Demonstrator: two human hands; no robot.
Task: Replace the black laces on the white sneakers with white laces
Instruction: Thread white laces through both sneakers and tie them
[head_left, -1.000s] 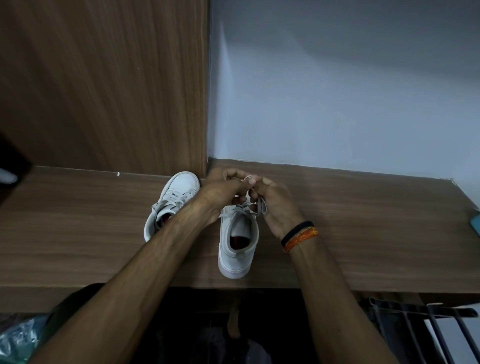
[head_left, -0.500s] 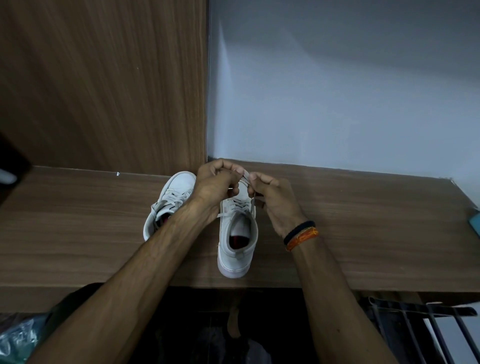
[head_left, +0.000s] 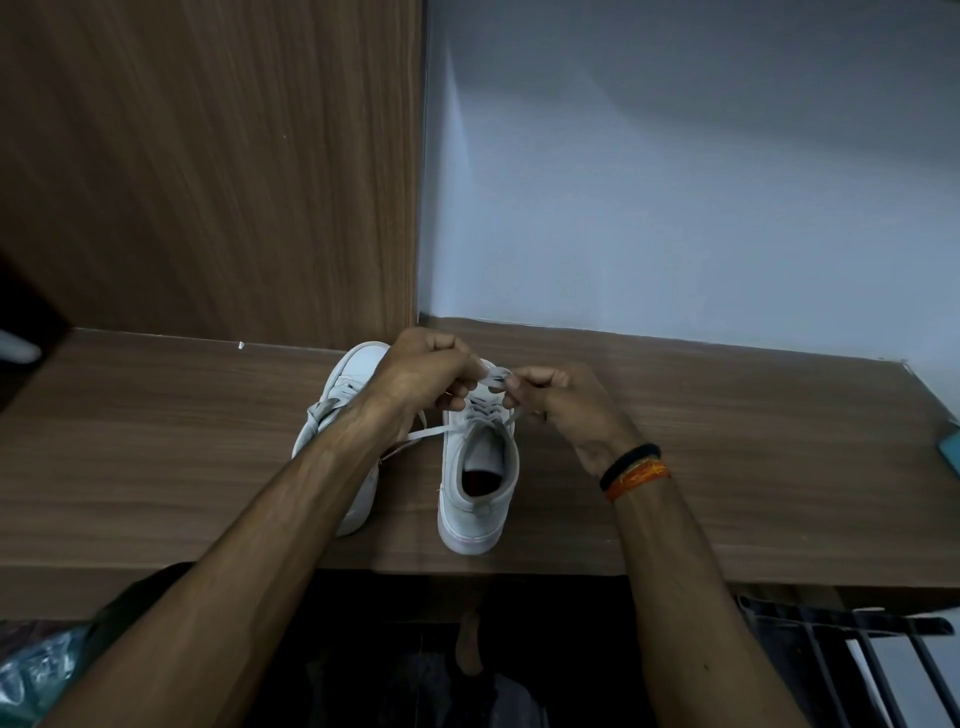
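Two white sneakers stand on a wooden shelf (head_left: 727, 467), toes toward the wall. The right sneaker (head_left: 478, 488) has a white lace (head_left: 488, 382) threaded across its eyelets. My left hand (head_left: 426, 379) and my right hand (head_left: 566, 410) pinch loops of that lace above the shoe's tongue, fingertips almost touching. One loose lace end (head_left: 426, 431) trails left from under my left hand. The left sneaker (head_left: 348, 395) is also laced in white and is partly hidden by my left forearm. No black lace is in sight.
A wood panel (head_left: 208, 182) rises behind the shelf on the left and a pale wall (head_left: 675, 182) on the right. A teal object (head_left: 950, 449) lies at the shelf's right edge. Below the shelf are dark space and a black rack (head_left: 857, 649).
Both hands have moved apart a little and lifted, pulling the lace into loops; a loose end now trails out to the left.
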